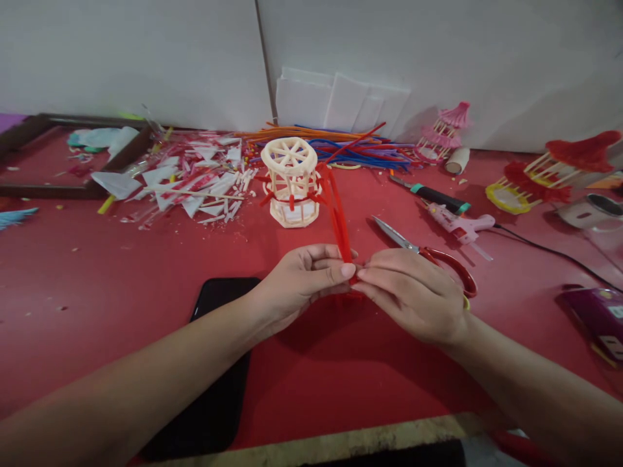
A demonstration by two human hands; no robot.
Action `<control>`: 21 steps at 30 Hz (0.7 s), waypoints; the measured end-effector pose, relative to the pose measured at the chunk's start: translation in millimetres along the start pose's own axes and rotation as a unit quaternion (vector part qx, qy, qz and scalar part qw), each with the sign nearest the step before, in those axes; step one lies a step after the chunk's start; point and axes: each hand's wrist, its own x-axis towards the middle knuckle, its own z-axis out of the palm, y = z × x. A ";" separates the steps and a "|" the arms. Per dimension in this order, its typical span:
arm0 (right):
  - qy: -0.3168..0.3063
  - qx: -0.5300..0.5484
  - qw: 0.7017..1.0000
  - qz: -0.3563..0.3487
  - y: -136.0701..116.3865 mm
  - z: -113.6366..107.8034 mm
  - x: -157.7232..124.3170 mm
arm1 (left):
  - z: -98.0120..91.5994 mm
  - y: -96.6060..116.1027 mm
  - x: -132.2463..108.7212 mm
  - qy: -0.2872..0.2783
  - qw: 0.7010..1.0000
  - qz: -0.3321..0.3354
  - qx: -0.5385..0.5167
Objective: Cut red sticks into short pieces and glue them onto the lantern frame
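Observation:
My left hand [304, 279] and my right hand [413, 292] meet over the red table [97, 292], both pinching the lower end of a bundle of red pipe cleaners [338, 214]. The red strands rise from my fingertips and lean toward a small cream lantern frame [291, 181] made of thin sticks, which stands just behind my hands. Several red bits cling round the frame's middle. Both hands have their fingers pressed together on the strands.
Red-handled scissors [438, 259] lie beside my right hand, with a pink glue gun [460, 224] and its cord behind. A black phone [214, 363] lies under my left forearm. Paper scraps [195, 181], coloured pipe cleaners [350, 146] and finished pagoda models [555, 172] lie farther back.

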 end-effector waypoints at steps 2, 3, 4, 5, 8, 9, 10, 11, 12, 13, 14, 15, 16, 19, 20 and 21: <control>0.002 0.010 1.000 0.006 -0.7 0.1 0.3 | 0.7 -0.3 -0.4 0.002 1.000 0.005 -0.005; 0.002 0.018 1.000 0.009 -1.2 0.4 0.5 | 1.1 -0.5 -0.7 0.004 1.000 0.008 -0.009; 0.003 0.026 1.000 0.013 -1.8 0.7 0.5 | 1.5 -0.7 -0.9 0.007 1.000 0.010 -0.013; 0.004 0.033 0.999 0.016 -2.4 1.2 0.5 | 1.8 -1.0 -1.1 0.009 1.000 0.012 -0.015; 0.009 0.048 0.998 0.031 -3.9 2.4 -0.1 | 1.8 -2.0 -1.4 0.008 1.000 0.009 -0.011; 0.010 0.052 0.998 0.037 -4.2 2.8 -0.4 | 1.6 -2.3 -1.4 0.006 1.000 0.007 -0.005; 0.011 0.054 0.998 0.043 -4.3 3.2 -0.6 | 1.2 -2.6 -1.3 0.006 1.000 0.006 0.000; 0.011 0.057 0.997 0.048 -4.3 3.6 -0.8 | 0.9 -2.8 -1.3 0.007 1.000 0.006 0.004; 0.012 0.059 0.997 0.051 -4.1 4.0 -0.8 | 0.6 -3.0 -1.2 0.010 1.000 0.007 0.007; 0.017 0.059 0.997 0.052 -3.8 4.4 -0.9 | 0.3 -3.1 -1.1 0.013 1.000 0.007 0.007; 0.023 0.059 0.997 0.053 -3.5 4.8 -0.9 | 0.1 -3.2 -0.9 0.015 1.000 0.007 0.006; 0.028 0.059 0.996 0.053 -3.2 5.1 -0.9 | -0.1 -3.4 -0.7 0.016 1.000 0.005 0.004; 0.034 0.059 0.996 0.051 -3.1 5.3 -0.9 | -0.3 -3.6 -0.4 0.016 1.000 0.003 0.001; 0.036 0.065 0.996 0.047 -4.2 5.7 -1.1 | -0.9 -4.2 0.4 0.013 1.000 -0.011 -0.007; 0.033 0.067 0.996 0.047 -5.0 5.7 -1.2 | -1.0 -4.4 0.6 0.012 1.000 -0.014 -0.007; 0.031 0.069 0.996 0.048 -6.0 5.9 -1.3 | -1.1 -4.5 0.6 0.011 1.000 -0.015 -0.006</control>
